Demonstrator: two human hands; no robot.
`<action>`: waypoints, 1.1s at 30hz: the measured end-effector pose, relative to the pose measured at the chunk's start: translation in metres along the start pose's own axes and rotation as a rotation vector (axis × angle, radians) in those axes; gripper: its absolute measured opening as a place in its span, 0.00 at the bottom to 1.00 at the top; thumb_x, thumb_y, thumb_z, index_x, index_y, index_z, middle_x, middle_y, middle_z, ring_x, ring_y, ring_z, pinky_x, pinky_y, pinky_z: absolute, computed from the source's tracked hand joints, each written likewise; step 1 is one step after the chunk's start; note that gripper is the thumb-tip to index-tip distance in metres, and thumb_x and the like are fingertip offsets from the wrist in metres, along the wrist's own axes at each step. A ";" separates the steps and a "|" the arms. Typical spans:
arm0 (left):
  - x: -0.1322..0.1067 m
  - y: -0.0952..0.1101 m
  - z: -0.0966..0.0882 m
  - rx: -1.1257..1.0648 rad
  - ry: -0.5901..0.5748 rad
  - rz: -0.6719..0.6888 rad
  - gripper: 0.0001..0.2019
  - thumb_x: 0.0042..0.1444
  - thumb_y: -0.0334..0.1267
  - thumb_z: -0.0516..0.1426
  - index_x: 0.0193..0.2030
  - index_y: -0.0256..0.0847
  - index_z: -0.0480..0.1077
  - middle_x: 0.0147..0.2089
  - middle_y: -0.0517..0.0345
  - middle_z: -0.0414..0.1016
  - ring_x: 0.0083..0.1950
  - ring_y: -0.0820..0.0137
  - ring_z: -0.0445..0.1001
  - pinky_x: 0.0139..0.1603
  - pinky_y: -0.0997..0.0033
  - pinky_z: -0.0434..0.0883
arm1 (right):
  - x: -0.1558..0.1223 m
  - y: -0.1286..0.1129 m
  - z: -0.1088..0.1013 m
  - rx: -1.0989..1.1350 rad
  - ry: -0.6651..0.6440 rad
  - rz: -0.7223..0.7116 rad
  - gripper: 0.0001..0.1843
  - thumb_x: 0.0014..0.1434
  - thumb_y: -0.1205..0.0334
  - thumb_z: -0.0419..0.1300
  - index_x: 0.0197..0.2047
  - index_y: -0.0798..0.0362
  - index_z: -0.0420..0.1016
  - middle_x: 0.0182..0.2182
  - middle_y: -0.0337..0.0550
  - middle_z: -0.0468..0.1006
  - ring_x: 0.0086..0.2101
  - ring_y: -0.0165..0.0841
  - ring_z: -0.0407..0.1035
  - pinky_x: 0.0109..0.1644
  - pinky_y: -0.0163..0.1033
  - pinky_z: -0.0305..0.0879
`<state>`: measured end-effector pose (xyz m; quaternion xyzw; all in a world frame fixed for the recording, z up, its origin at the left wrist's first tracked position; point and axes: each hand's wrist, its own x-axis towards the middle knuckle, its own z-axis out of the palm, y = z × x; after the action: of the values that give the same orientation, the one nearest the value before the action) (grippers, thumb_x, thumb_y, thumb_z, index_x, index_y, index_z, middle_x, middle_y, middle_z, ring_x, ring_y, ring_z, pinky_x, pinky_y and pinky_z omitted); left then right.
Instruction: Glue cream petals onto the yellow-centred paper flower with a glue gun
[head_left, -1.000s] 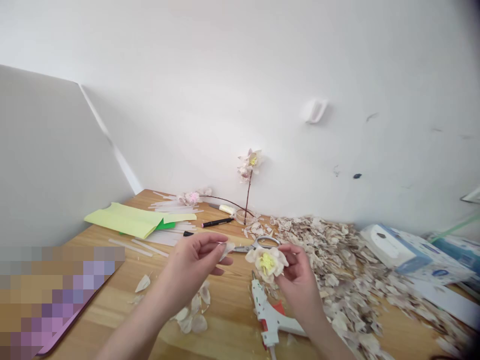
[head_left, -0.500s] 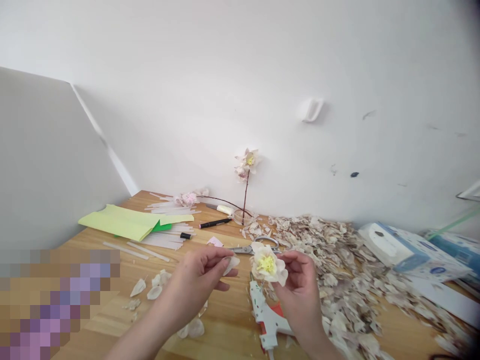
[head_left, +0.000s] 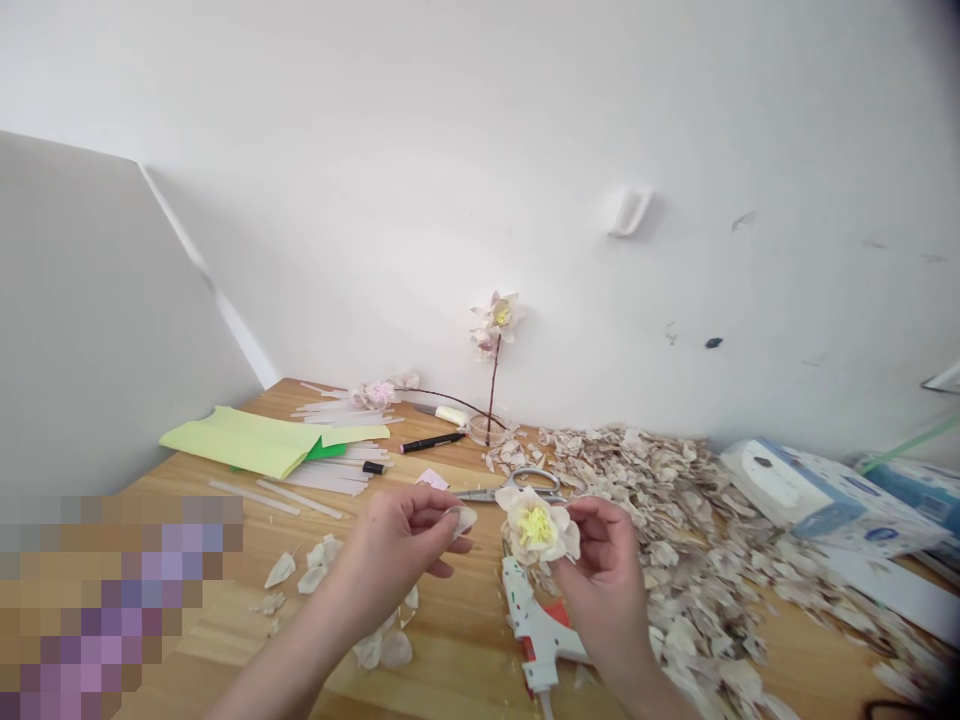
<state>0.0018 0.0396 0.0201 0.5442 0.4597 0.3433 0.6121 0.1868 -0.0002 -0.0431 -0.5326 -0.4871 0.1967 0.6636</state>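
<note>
Between thumb and fingers, my left hand point(head_left: 409, 540) pinches a single pale petal point(head_left: 464, 520). My right hand point(head_left: 604, 570) is closed on a cream flower point(head_left: 537, 530) with a yellow centre, its face turned towards me; the part gripped is hidden behind the blossom and fingers. A small gap separates the petal from the flower. Below the flower lies a white glue gun point(head_left: 534, 630) with an orange-red trigger, partly covered by my right hand. Grey-handled scissors point(head_left: 529, 480) lie just behind the flower. Loose petals point(head_left: 382, 645) are scattered under my left forearm.
A large heap of dried petals point(head_left: 637, 470) covers the right side, beside a tissue box point(head_left: 825, 500). Further back are a flower on a stem point(head_left: 499, 315), a black marker point(head_left: 433, 443), yellow-green paper point(head_left: 247, 440) and translucent glue sticks point(head_left: 330, 480). A white wall rises behind.
My hands keep almost the same pose, petal and flower still held apart. The whole view has shifted very slightly.
</note>
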 end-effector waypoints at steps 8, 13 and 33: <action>0.002 0.000 0.001 0.025 -0.023 -0.017 0.10 0.47 0.39 0.60 0.35 0.36 0.72 0.30 0.54 0.78 0.38 0.63 0.78 0.28 0.73 0.73 | -0.001 -0.003 0.000 0.037 -0.034 0.083 0.19 0.49 0.63 0.62 0.41 0.46 0.59 0.36 0.42 0.72 0.35 0.35 0.70 0.38 0.41 0.68; 0.004 0.000 -0.003 0.013 0.020 -0.003 0.12 0.45 0.38 0.61 0.37 0.36 0.73 0.32 0.53 0.79 0.38 0.62 0.78 0.29 0.72 0.73 | 0.001 -0.006 0.001 0.106 -0.134 0.133 0.22 0.46 0.62 0.64 0.41 0.46 0.58 0.32 0.40 0.75 0.32 0.35 0.71 0.34 0.39 0.68; -0.008 -0.011 -0.005 0.247 -0.352 0.023 0.13 0.48 0.33 0.51 0.36 0.40 0.76 0.32 0.54 0.80 0.34 0.65 0.78 0.29 0.73 0.73 | 0.020 -0.014 -0.023 0.415 -0.871 0.489 0.22 0.44 0.65 0.68 0.33 0.48 0.57 0.27 0.32 0.74 0.27 0.27 0.68 0.28 0.32 0.60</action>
<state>-0.0068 0.0326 0.0104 0.6717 0.3781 0.1912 0.6077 0.2117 -0.0011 -0.0213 -0.3573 -0.5298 0.6400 0.4266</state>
